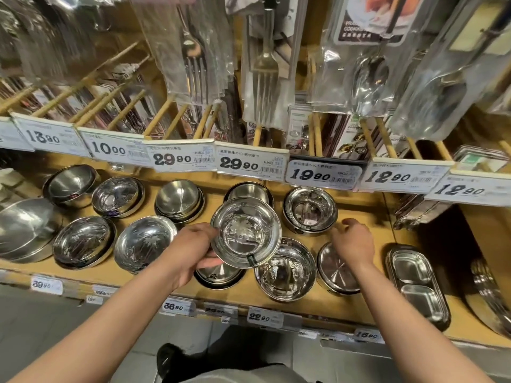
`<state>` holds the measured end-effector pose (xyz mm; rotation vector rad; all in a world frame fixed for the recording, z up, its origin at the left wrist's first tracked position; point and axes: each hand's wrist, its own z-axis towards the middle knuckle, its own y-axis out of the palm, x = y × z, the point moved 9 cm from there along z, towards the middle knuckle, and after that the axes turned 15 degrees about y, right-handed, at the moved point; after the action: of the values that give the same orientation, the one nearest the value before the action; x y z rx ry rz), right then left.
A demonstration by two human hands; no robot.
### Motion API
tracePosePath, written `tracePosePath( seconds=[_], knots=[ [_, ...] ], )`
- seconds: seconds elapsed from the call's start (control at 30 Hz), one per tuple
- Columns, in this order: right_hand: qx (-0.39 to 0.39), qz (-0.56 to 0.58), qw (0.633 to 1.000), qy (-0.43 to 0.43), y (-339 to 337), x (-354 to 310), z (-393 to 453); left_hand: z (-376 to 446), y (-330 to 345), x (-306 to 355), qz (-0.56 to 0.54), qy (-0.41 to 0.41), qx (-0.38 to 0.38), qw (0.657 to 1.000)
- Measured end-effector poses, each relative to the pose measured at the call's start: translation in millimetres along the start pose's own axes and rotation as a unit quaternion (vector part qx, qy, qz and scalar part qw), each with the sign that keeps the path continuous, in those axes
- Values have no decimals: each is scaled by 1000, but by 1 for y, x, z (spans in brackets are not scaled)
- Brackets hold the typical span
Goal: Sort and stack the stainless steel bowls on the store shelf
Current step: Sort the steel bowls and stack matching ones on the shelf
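Note:
My left hand (195, 248) grips the rim of a shiny steel bowl (246, 233), lifted and tilted above the wooden shelf (215, 295). Under it sits a stack of bowls (218, 275). My right hand (352, 241) hovers with relaxed fingers over an upside-down bowl (336, 270) and holds nothing. An upright bowl (284, 270) lies between them. Behind stand a stack of shiny bowls (309, 210) and a partly hidden stack (249, 190). Further left, several more bowl stacks sit in two rows, such as the stack (179, 200) and the bowl (143, 243).
A two-compartment steel tray (417, 286) lies at the right, with more trays (423, 208) behind it. A large bowl (25, 229) sits at the far left. Price tags (250, 164) line the upper shelf edge, and packaged forks (264, 70) and spoons hang above.

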<state>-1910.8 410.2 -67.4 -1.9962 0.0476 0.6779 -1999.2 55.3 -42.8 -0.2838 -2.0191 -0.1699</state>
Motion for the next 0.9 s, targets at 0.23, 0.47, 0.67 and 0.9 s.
tracePosePath(
  seconds=[0.23, 0.47, 0.67, 0.9],
  knots=[
    [-18, 37, 999, -13, 25, -17, 39, -8, 0, 1, -17, 1, 20, 1000],
    [-17, -37, 998, 51, 32, -16, 70, -15, -8, -7, -26, -7, 44, 999],
    [27, -132, 991, 12, 19, -23, 70, -14, -8, -11, -43, -12, 49, 998],
    [-38, -146, 988, 18, 27, -19, 70, -19, -3, -13, -49, -14, 48, 998]
  ],
)
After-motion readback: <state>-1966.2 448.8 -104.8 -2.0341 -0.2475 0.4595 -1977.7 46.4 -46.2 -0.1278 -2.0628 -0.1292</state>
